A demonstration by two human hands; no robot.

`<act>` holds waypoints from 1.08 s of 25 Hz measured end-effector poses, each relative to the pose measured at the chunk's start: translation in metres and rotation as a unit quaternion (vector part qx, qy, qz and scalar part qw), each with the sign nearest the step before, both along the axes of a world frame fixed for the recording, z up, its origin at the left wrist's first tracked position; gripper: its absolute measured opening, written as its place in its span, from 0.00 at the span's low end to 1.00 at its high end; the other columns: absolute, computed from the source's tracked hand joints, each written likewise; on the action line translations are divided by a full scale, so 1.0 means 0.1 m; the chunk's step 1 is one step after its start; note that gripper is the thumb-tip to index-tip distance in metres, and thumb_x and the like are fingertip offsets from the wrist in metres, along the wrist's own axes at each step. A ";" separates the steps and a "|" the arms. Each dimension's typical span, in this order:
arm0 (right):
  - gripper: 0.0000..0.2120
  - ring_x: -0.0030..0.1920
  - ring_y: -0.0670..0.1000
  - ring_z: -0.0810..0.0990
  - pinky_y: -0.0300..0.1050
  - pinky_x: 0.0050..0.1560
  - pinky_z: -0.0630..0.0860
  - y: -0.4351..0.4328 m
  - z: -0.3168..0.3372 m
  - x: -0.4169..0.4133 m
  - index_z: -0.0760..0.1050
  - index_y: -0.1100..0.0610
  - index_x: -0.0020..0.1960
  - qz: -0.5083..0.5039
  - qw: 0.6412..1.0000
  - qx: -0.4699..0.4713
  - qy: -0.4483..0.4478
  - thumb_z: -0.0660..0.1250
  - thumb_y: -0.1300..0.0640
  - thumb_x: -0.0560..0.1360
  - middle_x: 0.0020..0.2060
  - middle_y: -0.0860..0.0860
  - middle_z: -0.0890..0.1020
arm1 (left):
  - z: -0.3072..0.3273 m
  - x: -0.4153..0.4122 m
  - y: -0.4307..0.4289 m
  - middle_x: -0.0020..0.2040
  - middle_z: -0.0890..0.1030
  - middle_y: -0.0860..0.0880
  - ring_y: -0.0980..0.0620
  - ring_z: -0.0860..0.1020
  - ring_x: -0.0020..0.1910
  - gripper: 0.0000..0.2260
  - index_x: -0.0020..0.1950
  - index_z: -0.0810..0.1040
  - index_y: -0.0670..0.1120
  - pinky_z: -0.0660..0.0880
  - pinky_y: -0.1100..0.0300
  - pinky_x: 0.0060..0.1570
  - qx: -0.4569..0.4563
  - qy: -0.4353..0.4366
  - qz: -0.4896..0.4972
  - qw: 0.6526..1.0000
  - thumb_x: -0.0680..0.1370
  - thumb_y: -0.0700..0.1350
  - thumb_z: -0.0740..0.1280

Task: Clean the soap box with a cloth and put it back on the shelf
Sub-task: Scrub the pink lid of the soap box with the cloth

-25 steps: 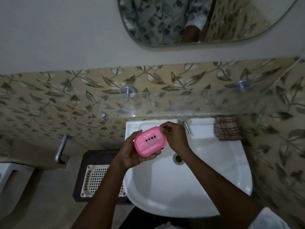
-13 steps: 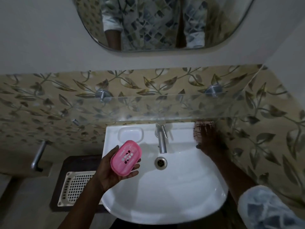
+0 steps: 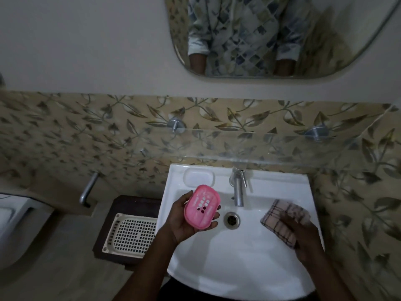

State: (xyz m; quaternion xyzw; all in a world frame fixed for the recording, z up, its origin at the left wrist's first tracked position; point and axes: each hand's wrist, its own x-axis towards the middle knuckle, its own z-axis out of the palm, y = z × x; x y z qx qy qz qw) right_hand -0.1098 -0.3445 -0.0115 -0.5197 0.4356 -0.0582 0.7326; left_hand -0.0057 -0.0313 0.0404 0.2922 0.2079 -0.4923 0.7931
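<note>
Centrally, just left of the frame's middle, the left hand (image 3: 184, 220) cradles the oval pink plastic soap box (image 3: 201, 206). Its fingers curl round the box's lower and right edges and the thumb lies along the left edge. The box's slotted face tilts up toward the camera. It hangs over the left part of the white ceramic basin (image 3: 260, 268), just left of the round metal drain (image 3: 231, 220) and below the moulded soap recess (image 3: 198, 178) in the basin's back ledge.

At centre right, the right hand (image 3: 303, 237) grips a bunched beige cloth with dark checks (image 3: 280, 220) above the basin's right side; the cloth is blurred. Between the two hands lies an open stretch of bowl, into which the chrome tap (image 3: 237, 187) reaches down from the ledge toward the drain.

Above the tap, the front edge of the clear glass shelf (image 3: 249, 158) runs across the middle of the frame, held by two metal pegs on the leaf-patterned tiles. Left of the basin's rim a cream perforated plastic tray (image 3: 132, 233) sits on a dark stand (image 3: 130, 203). A rounded mirror (image 3: 282, 40) fills the upper right.
</note>
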 end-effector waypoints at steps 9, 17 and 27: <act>0.16 0.52 0.49 0.84 0.36 0.50 0.79 1.26 1.27 -0.13 0.80 0.48 0.58 0.242 0.899 -0.284 -0.228 0.74 0.57 0.71 0.54 0.51 0.84 | 0.02 0.09 0.30 0.68 0.72 0.32 0.33 0.78 0.54 0.33 0.73 0.70 0.36 0.77 0.41 0.55 -0.031 -0.012 -0.089 0.995 0.76 0.58 0.65; 0.12 0.50 0.60 0.84 0.55 0.53 0.81 1.75 0.95 0.56 0.83 0.62 0.52 0.409 0.538 -0.661 -0.325 0.71 0.66 0.69 0.49 0.59 0.85 | 0.07 0.22 0.18 0.54 0.83 0.39 0.41 0.81 0.51 0.20 0.57 0.83 0.39 0.76 0.49 0.55 0.034 -0.040 -0.051 0.997 0.77 0.53 0.64; 0.15 0.53 0.54 0.75 0.51 0.55 0.74 1.55 0.92 0.50 0.83 0.59 0.55 0.410 0.616 -0.610 -0.282 0.68 0.64 0.69 0.50 0.57 0.83 | 0.09 -0.05 -0.07 0.47 0.85 0.40 0.41 0.84 0.44 0.16 0.48 0.86 0.39 0.81 0.50 0.47 0.033 -0.051 -0.040 0.997 0.72 0.50 0.68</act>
